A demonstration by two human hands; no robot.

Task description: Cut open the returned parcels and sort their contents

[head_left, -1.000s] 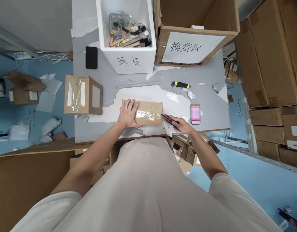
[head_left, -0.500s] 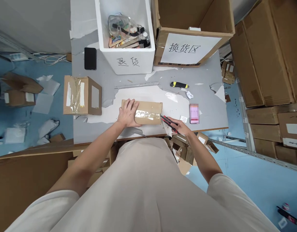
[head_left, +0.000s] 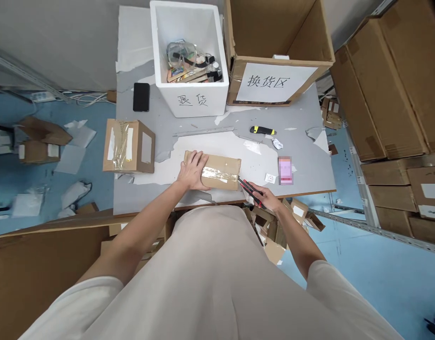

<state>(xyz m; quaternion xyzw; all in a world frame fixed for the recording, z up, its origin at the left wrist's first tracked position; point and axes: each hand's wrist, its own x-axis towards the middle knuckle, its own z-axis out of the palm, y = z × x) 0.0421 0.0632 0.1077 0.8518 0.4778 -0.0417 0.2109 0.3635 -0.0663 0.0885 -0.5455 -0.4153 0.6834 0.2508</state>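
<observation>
A small cardboard box (head_left: pixel 222 165) with clear tape along its top lies on the table's white paper. My left hand (head_left: pixel 193 171) grips its left end, with the fingers over the top and the thumb along the near side. In my right hand (head_left: pixel 265 196) is a slim black-and-red tool (head_left: pixel 248 186), whose exact kind I cannot make out. The tool's tip is at the box's right end; whether it goes into the cardboard is unclear. A pink-screened phone (head_left: pixel 285 170) lies to the right of this hand.
Behind stand a white foam bin (head_left: pixel 189 101) holding goggles and packets, and a large open carton (head_left: pixel 235 89). A black-and-yellow utility knife (head_left: pixel 263 130) lies in front of them. To the left are a taped box (head_left: pixel 129 146) and a black phone (head_left: pixel 141 97). Stacked cartons (head_left: pixel 390 94) line the right.
The view has shifted slightly, so the table appears a little lower. The box looks slightly more tilted, right end nearer me. Both hands keep their holds, with the tool still at the right end.
</observation>
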